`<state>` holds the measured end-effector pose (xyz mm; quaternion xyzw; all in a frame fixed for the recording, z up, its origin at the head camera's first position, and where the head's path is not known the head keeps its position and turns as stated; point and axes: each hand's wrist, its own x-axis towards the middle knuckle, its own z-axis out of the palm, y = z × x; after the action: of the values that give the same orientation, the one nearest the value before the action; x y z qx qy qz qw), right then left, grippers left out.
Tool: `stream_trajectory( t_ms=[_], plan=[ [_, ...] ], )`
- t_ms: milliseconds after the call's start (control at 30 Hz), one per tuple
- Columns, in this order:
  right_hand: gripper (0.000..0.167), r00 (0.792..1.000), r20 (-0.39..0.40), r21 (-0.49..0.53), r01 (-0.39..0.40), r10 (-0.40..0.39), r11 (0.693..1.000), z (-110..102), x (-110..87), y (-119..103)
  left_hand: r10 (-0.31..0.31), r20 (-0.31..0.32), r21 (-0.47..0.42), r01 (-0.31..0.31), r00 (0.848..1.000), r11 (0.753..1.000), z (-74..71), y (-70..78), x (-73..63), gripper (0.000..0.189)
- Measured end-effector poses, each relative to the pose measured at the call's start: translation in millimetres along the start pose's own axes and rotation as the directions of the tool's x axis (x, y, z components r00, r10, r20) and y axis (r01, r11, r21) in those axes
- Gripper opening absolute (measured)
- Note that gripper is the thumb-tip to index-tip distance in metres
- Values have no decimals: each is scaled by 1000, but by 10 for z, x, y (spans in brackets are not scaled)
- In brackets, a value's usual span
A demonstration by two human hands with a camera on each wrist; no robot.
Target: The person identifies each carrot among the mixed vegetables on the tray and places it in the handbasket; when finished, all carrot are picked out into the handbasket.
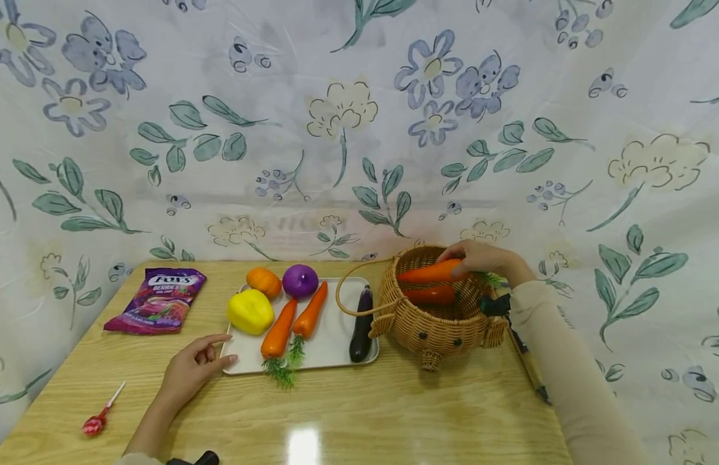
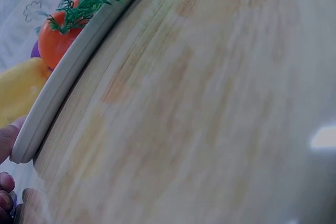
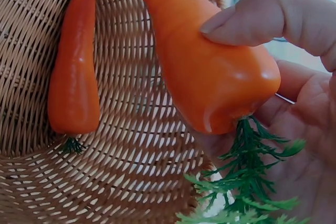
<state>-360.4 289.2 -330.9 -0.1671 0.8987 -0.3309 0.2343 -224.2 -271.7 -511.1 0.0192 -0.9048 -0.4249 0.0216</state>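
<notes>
My right hand (image 1: 478, 257) grips an orange toy carrot (image 3: 210, 61) by its thick end, the thumb on top and green leaves hanging below. It holds the carrot at the mouth of a wicker basket (image 1: 437, 332) with an animal face. Another carrot (image 3: 76, 77) lies inside the basket. At the left end of a white tray (image 1: 330, 352), my left hand (image 1: 191, 368) holds the rim with thumb and forefinger. On that tray are two carrots (image 1: 279, 329), a yellow pepper (image 1: 251, 311), a small pumpkin (image 1: 263, 282), a purple round vegetable (image 1: 300, 281) and an eggplant (image 1: 362, 326).
A purple candy bag (image 1: 156, 300) lies at the back left of the wooden table (image 1: 394, 413). Nearer the front left is a red lollipop (image 1: 102, 411). The basket's loop handle (image 1: 342, 294) leans over the tray's right end. A floral cloth (image 1: 348, 161) hangs behind.
</notes>
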Motion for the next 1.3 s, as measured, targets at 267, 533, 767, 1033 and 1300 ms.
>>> stream_trajectory(
  t_ms=[267,533,767,1033,1300],
  plan=[
    [52,1000,-2,-16,-19,19,1000,33,166,-15,-9,-19,-6,9,1000,1000,-11,-9,-25,50],
    [52,1000,6,-29,7,-6,1000,104,342,37,-6,-27,-6,6,1000,1000,-11,-22,-28,49],
    [49,1000,-17,-16,-21,21,1000,158,378,77,6,-36,-6,-6,999,1000,0,-26,-17,48],
    [41,1000,-13,-24,5,-5,1000,189,446,195,30,-55,-1,-30,998,1000,1,-27,2,45],
    [27,998,-7,-142,58,-59,988,264,536,309,28,-58,-17,-29,998,999,33,-36,-3,42]
  ],
)
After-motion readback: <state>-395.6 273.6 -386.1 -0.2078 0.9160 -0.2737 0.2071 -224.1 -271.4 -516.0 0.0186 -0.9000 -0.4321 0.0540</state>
